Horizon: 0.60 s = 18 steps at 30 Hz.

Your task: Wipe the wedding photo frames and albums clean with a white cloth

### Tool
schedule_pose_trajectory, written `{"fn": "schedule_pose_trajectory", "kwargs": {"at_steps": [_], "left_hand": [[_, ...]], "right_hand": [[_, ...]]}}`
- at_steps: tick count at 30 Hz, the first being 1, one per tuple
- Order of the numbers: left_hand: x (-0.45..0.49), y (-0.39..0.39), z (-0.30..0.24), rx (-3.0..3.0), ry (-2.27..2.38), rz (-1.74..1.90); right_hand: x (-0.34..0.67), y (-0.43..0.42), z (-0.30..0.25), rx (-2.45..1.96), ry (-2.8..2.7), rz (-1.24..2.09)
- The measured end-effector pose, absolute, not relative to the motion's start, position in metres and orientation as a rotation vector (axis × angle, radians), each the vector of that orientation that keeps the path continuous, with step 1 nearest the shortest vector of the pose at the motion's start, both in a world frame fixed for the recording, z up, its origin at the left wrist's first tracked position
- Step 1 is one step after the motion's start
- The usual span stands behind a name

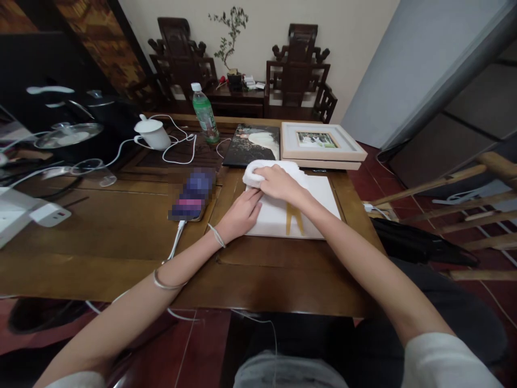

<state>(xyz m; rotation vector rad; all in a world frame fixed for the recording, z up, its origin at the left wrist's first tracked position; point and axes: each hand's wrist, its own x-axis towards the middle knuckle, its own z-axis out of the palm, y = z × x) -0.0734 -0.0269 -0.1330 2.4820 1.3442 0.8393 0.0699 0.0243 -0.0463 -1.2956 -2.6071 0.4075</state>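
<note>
A flat white board (319, 196) with a yellowish-brown mark on its lower part lies on the wooden table. My right hand (278, 183) is closed on a folded white cloth (258, 171), pressed to the upper left of the board. Just below it, my left hand (244, 212) rests with outstretched fingers on the board's left edge. Its fingertips come close to the cloth, and whether they touch it I cannot tell. The cloth and my right forearm cover part of the board.
Behind the board are a dark picture panel (246, 148) and stacked light-framed pictures (288, 141). To the left are a charging phone (194, 194), a green-labelled bottle (205, 114), a white lidded cup (152, 133), a clear plastic cup (95, 171), cables and pots.
</note>
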Motion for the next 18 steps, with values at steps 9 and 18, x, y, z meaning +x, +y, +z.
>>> {"fn": "schedule_pose_trajectory", "kwargs": {"at_steps": [9, 18], "left_hand": [[-0.075, -0.029, -0.138, 2.445, 1.414, 0.76], [-0.074, -0.029, -0.136, 2.449, 1.44, 0.726]], "right_hand": [[0.187, 0.026, -0.044, -1.529, -2.507, 0.218], [0.23, -0.11, -0.052, -1.225, -2.769, 0.328]]}}
